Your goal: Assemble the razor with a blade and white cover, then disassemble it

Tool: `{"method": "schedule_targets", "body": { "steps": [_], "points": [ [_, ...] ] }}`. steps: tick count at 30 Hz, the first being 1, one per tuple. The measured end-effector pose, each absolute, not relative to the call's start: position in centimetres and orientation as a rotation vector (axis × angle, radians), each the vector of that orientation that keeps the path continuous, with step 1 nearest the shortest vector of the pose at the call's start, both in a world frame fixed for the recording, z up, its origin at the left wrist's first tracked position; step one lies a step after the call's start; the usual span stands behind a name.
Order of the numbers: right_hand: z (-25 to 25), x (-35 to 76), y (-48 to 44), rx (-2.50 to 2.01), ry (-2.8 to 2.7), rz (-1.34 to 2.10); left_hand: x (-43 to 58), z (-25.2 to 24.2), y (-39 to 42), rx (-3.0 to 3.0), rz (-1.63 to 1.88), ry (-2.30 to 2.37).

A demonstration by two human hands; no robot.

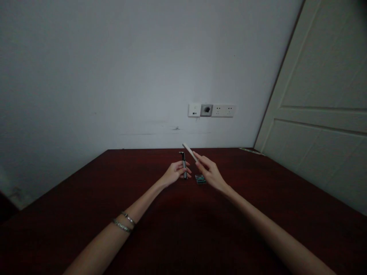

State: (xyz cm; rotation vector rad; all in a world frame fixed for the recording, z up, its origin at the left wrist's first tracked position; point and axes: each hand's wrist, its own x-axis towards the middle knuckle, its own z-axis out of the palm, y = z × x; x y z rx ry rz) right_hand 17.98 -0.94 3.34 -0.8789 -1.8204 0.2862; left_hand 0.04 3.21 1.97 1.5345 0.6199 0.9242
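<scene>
My left hand (176, 172) is closed around a slim black-and-silver object (184, 168), held upright, with a short thin piece sticking out to the left at its top. I cannot make out its exact kind. Between the thumb and fingers of my right hand (210, 172) is a thin white flat piece (189, 151), tilted with its free end up and to the left. The two held objects are close but apart. Just beside my right hand, a small clear-and-green object (200, 179) lies on the table, partly covered by that hand; its kind is unclear.
A dark red-brown table (177, 229) reaches to the pale wall (143, 76). Sockets (223, 110) and a wall plate (194, 110) sit above its back edge. A white panelled door (323, 95) stands at the right. A thin flat strip (251, 151) lies at the back right corner.
</scene>
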Motion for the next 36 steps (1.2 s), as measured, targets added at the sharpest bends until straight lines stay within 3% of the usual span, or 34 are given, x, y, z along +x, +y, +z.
{"method": "schedule_targets", "body": {
  "steps": [5, 15, 29, 36],
  "points": [
    [1.2, 17.7, -2.9, -0.899, -1.758, 0.492, -0.1, 2.6, 3.1, 1.59, 0.94, 0.6],
    [1.5, 15.2, -4.7, -0.908, -1.248, 1.108, 0.8, 2.4, 2.4, 1.634, 0.887, 0.586],
    [1.5, 14.1, -6.4, -0.827, -1.07, 1.364, 0.7, 2.7, 2.7, 1.642, 0.96, 0.551],
    [2.3, 13.7, -6.0, -0.734, -1.064, 1.308, 0.5, 2.4, 3.1, 1.657, 0.949, 0.544]
  ]
}}
